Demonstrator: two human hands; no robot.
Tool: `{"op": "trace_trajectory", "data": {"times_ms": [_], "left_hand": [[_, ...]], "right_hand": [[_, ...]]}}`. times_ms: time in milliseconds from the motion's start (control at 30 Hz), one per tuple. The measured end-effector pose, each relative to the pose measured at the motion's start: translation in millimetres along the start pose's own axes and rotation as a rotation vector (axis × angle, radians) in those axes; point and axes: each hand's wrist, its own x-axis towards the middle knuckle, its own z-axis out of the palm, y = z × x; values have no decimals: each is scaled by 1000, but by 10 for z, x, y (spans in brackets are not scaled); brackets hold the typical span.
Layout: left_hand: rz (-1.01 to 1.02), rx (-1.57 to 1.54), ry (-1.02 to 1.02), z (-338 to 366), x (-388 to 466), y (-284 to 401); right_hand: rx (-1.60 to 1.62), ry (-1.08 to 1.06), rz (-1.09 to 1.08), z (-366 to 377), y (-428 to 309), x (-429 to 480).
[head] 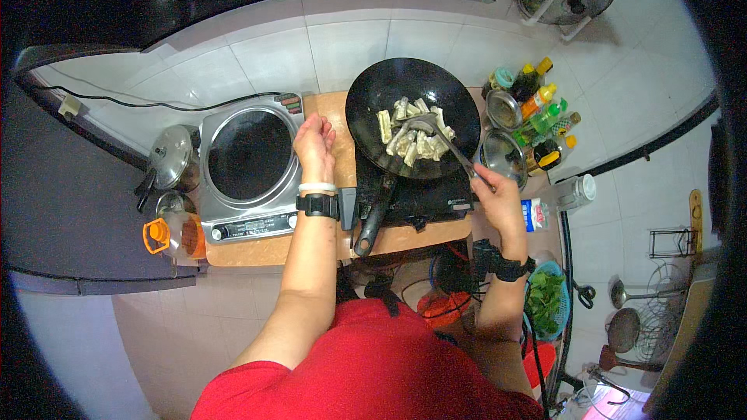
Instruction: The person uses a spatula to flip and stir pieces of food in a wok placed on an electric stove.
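Note:
In the head view, my right hand (499,195) grips the handle of a metal cooking ladle (452,143). Its bowl rests among pale, stick-shaped food pieces (417,149) in a black wok (373,84). The wok sits on a black induction cooker (420,204), its long black handle pointing towards me. My left hand (316,143) hovers to the left of the wok, loosely curled with no object visible in it. Close beside that hand is a second, silver-framed electric cooker (251,154) with a bare dark round plate.
Several sauce bottles (540,105) and a glass lid (503,154) crowd the wok's right side. A lidded pot (173,157) and an orange-capped oil jug (187,236) stand at left. Leafy greens (545,300) fill a blue basket at lower right. Utensils such as a skimmer (623,329) hang beyond.

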Motion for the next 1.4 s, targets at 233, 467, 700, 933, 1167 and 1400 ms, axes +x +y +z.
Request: {"op": "trace_trajectory", "data": {"times_ms": [233, 467, 700, 933, 1167, 1400], "left_hand": [[-43, -1, 20, -126, -133, -92], [-62, -24, 6, -102, -172, -76], [-69, -12, -9, -145, -183, -121], [-101, 185, -122, -380, -429, -232], [-417, 674, -340, -413, -922, -135], [-547, 707, -513, -437, -1066, -181]], "right_hand": [[-45, -28, 35, 59, -69, -15], [-138, -32, 69, -344, -340, -250], [-110, -114, 86, -535, -411, -416], [-33, -4, 105, -380, -238, -293], [-45, 14, -43, -207, -159, -144], [-25, -53, 16, -61, -135, -95]]}}
